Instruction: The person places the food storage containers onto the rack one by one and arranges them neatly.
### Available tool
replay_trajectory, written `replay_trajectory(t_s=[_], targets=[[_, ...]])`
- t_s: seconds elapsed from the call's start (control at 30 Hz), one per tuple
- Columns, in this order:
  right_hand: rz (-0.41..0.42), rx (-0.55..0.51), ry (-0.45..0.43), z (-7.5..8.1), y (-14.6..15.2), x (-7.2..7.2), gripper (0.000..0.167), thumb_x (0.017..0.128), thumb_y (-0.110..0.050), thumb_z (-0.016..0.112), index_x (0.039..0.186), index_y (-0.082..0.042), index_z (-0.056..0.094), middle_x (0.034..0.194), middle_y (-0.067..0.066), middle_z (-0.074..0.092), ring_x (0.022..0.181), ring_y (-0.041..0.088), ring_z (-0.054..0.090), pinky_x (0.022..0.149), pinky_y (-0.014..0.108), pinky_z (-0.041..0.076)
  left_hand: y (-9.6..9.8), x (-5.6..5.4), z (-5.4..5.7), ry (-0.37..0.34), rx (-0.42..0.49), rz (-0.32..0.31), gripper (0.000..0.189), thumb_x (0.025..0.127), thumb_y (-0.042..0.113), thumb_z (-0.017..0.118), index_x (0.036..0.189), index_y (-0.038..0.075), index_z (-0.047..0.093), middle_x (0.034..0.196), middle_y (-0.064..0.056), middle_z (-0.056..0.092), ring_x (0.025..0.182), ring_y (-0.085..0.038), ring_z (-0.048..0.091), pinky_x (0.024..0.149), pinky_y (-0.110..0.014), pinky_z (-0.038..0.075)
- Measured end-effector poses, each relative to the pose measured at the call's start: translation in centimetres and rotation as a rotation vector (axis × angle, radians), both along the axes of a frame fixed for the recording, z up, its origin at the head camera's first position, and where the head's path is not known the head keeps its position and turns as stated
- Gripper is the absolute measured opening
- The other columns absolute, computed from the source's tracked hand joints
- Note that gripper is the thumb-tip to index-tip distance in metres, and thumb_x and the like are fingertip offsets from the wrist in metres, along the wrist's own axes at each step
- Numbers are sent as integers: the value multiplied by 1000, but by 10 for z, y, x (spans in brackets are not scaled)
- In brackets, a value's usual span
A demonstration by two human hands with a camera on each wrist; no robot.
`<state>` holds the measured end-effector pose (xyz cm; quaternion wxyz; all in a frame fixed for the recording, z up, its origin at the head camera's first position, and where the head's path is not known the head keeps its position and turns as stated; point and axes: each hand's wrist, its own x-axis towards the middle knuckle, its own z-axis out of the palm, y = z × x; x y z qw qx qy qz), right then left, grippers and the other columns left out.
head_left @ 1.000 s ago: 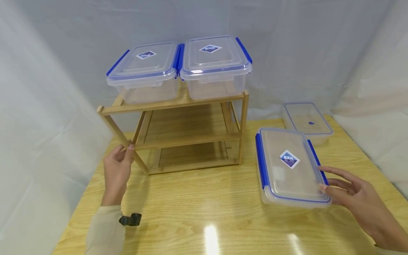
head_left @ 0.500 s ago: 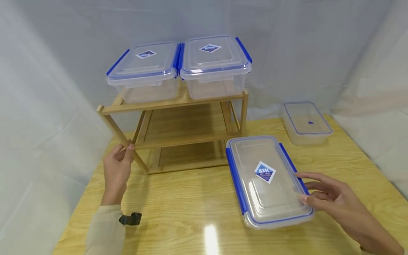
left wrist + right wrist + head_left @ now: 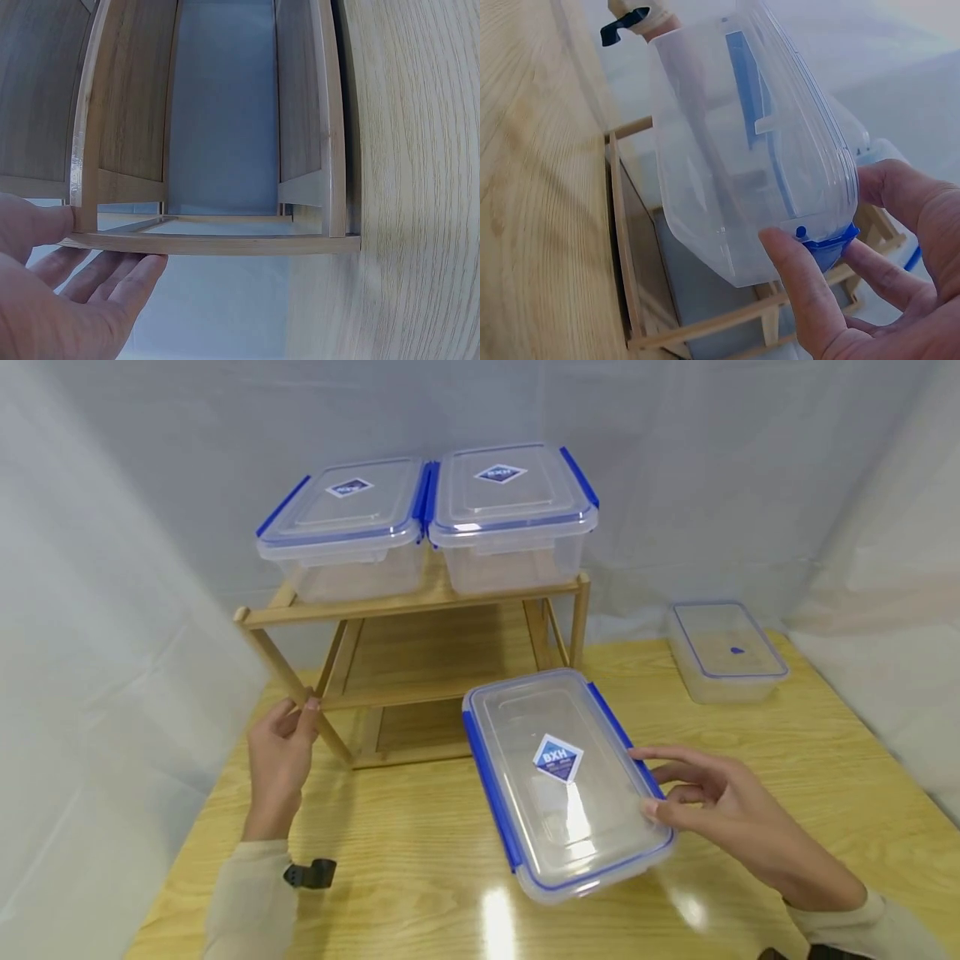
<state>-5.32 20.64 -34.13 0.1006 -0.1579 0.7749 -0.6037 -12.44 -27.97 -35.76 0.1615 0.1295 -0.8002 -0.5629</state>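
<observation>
My right hand point(image 3: 720, 793) grips a clear lidded food container point(image 3: 501, 758) by its right edge, thumb on the lid and fingers at the blue side clip. The container is raised over the table, tilted, its far end overlapping the rack's lower front. In the right wrist view the container point(image 3: 705, 172) shows its translucent side, with fingers point(image 3: 802, 292) around one end. My left hand point(image 3: 279, 760) holds the left front post of a three-tier wooden rack point(image 3: 412, 607), near the middle shelf. The left wrist view shows the thumb and fingers on either side of that post point(image 3: 202, 244).
Two similar containers, a left one point(image 3: 337, 522) and a right one point(image 3: 513, 502), stand side by side on the rack's top shelf. Another container point(image 3: 727, 647) stands at the table's back right. Pale sheeting point(image 3: 690, 493) hangs behind and beside the wooden table point(image 3: 405, 877).
My right hand has carried the container leftward from the right side of the table to in front of the rack. My left hand keeps its hold on the post.
</observation>
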Motion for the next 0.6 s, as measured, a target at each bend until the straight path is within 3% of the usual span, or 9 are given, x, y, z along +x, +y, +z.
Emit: replay_trajectory(t_s=[0.2,0.6], targets=[[21,-15,-58,8,-22,-13,51,90,-14,79,138,-15,61,121,18,65,95,31,70,77,39,63,1,1,1,-12,-6,4,47,107,36,53,147,13,54,141,-16,59,130,-30,56,108,-42,50],[78,-54,-67,17,-47,-22,54,87,-13,82,138,-14,62,118,20,65,89,32,71,75,40,64,1,2,0,3,-9,-4,48,106,37,53,148,14,54,140,-16,60,130,-29,57,107,-42,50]])
